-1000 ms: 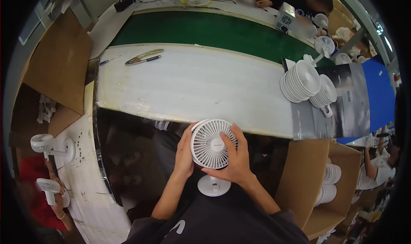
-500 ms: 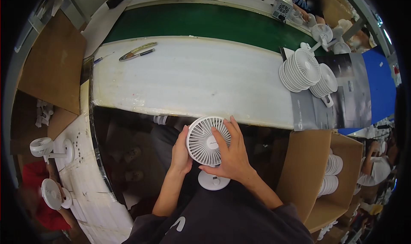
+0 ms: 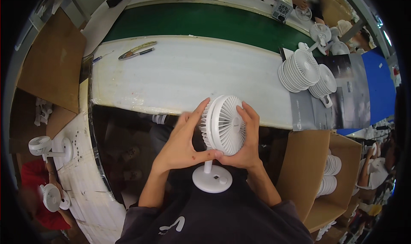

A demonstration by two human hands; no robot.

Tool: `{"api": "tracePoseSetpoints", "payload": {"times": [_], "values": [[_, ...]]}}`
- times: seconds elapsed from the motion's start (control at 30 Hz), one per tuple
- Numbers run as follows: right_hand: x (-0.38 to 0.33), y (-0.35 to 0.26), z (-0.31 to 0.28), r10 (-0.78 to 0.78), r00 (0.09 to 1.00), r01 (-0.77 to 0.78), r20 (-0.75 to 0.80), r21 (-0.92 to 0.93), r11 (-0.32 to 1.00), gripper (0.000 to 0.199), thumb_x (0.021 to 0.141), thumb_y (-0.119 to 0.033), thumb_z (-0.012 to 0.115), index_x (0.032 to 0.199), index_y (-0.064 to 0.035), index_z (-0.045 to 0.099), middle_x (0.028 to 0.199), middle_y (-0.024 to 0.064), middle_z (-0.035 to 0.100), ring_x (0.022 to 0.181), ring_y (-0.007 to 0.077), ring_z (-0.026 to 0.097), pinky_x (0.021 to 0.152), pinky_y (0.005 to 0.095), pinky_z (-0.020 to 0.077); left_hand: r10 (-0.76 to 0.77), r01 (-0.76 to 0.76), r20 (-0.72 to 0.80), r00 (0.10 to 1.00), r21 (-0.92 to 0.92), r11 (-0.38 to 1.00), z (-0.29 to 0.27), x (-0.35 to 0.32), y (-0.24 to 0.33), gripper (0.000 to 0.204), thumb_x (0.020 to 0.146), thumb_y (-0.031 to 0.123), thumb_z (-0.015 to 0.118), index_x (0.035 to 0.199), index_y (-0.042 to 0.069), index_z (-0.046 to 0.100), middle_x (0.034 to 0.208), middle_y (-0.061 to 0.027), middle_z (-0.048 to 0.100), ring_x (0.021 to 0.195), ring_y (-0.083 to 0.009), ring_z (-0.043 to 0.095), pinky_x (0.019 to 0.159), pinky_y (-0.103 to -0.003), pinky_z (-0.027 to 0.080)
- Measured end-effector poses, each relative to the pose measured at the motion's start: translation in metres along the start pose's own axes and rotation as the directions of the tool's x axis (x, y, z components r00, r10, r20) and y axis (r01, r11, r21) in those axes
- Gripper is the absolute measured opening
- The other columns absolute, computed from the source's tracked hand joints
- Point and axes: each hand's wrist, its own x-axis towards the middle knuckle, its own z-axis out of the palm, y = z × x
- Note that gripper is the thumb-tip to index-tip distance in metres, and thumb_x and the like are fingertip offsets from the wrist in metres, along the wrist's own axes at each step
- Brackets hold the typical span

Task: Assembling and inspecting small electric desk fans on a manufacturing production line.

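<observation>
Between my two hands is a small white desk fan (image 3: 231, 124), its round grille turned toward the right and its round base (image 3: 212, 179) hanging below near my shirt. My left hand (image 3: 184, 141) grips the back of the fan head, thumb along the lower edge. On the other side my right hand (image 3: 249, 139) wraps the front grille's rim, with the fingers at the top right and the thumb underneath. Both thumbs meet at the bottom of the head. A short stem joins the head to the base, which carries a dark switch and a knob.
Ahead is a white worktable (image 3: 188, 77) with pliers (image 3: 138, 50) and a green belt (image 3: 180, 25) beyond. Stacked white fan grilles (image 3: 299, 70) stand at the right, above a cardboard box (image 3: 306, 175) holding more. Finished-looking fans (image 3: 40, 146) stand at left. Other people are nearby.
The fan has risen and turned so its grille faces right and its back shows at left. My left hand has shifted to the back of the head; my right hand to the rim.
</observation>
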Motion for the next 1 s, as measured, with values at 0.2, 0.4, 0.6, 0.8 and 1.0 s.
{"api": "tracePoseSetpoints", "payload": {"times": [0.2,0.4,0.6,0.8,1.0], "values": [[-0.003,-0.006,0.008,0.262,0.958,-0.285,0.119,0.526,0.802,0.122,0.05,-0.037,0.091,0.151,-0.0046,0.03,0.15,0.0224,0.033,0.135,0.0412,0.039,0.112,0.051,0.0334,0.023,-0.035,0.078,0.997,0.157,0.987,0.001,0.017,0.013,0.109,0.061,0.041,0.09,0.147,0.0,0.038,0.132,-0.0231,0.055,0.11,-0.0403,0.061,0.094,-0.045,0.049],[-0.005,0.007,0.007,0.334,0.877,-0.468,0.344,0.77,0.434,0.135,0.046,-0.042,0.092,0.154,-0.0059,0.02,0.153,0.0194,0.033,0.138,0.0379,0.04,0.113,0.0513,0.0346,-0.12,0.116,0.007,0.993,0.189,0.975,0.015,0.026,0.033,0.109,0.055,0.034,0.093,0.143,-0.001,0.041,0.122,-0.0245,0.062,0.102,-0.0334,0.065,0.091,-0.039,0.052],[-0.006,0.003,0.007,0.335,0.901,-0.379,0.277,0.878,0.294,0.138,0.044,-0.047,0.092,0.154,-0.0071,0.021,0.151,0.0194,0.039,0.135,0.0375,0.045,0.112,0.0523,0.0394,-0.206,0.197,-0.005,0.978,0.327,0.924,0.022,0.031,0.047,0.108,0.061,0.051,0.088,0.142,-0.003,0.041,0.124,-0.024,0.06,0.104,-0.0342,0.065,0.09,-0.039,0.051],[-0.004,0.001,0.007,0.336,0.891,-0.393,0.306,0.89,0.23,0.139,0.042,-0.048,0.093,0.154,-0.0075,0.021,0.149,0.019,0.042,0.131,0.0369,0.05,0.11,0.0524,0.0433,-0.161,0.149,-0.004,0.987,0.406,0.901,0.026,0.034,0.05,0.109,0.061,0.055,0.087,0.141,-0.004,0.042,0.117,-0.0219,0.062,0.097,-0.034,0.066,0.086,-0.039,0.052],[-0.008,0.004,0.003,0.338,0.88,-0.423,0.334,0.875,0.237,0.142,0.041,-0.049,0.094,0.155,-0.0081,0.019,0.149,0.0194,0.042,0.132,0.0366,0.049,0.111,0.052,0.0422,-0.128,0.118,-0.007,0.992,0.44,0.89,0.029,0.034,0.05,0.109,0.06,0.055,0.087,0.14,-0.004,0.043,0.114,-0.0212,0.063,0.093,-0.0339,0.067,0.084,-0.039,0.053]]}}
